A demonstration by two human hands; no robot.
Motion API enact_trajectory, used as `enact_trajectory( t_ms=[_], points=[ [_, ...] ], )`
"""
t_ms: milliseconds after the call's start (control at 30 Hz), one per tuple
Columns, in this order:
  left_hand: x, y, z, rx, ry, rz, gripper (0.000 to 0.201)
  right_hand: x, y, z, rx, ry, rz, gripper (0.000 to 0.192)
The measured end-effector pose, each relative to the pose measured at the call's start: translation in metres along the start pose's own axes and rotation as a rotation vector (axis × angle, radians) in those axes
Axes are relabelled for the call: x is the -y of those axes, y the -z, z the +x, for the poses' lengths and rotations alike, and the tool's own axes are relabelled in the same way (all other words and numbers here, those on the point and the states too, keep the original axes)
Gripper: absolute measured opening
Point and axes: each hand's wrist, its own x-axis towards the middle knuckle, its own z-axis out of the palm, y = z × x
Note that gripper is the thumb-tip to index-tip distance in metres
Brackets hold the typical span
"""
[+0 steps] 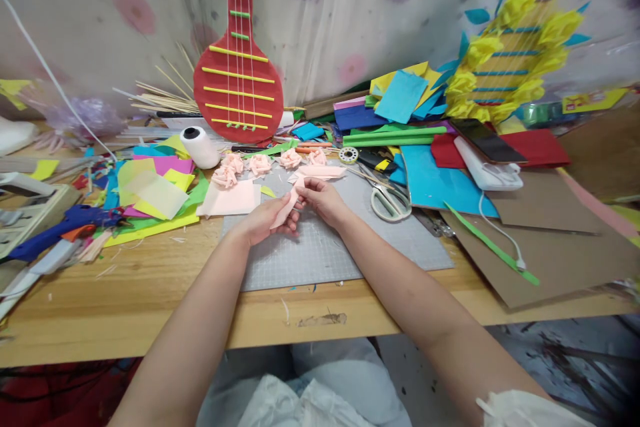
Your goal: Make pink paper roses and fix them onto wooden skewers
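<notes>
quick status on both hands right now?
Left hand: closed on the lower end of a pale pink paper strip, over the grey cutting mat.
Right hand: fingers pinching the same strip's upper part.

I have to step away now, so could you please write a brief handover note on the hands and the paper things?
Left hand and right hand: together pinching a pink strip over the grey mat.
Done: four pink flowers lie along the mat's far edge.
Nearby: pink sheet left of the hands, scissors to the right, thread spool behind.
Left: the strip is not yet a flower.
</notes>
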Motion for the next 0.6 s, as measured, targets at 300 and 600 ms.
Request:
enact_trajectory(
  t_ms=[300, 600],
  points=[
    [-0.0005, 0.0013, 0.001, -0.023, 0.0, -0.037, 0.026, 0.0043, -0.0033, -0.0009, -0.001, -0.043, -0.165, 0.031],
    [0.0001, 0.0068, 0.0026, 0.089, -0.002, -0.054, 0.03, 0.0067, -0.0003, 0.0016, -0.027, -0.144, -0.02, 0.034]
  ],
)
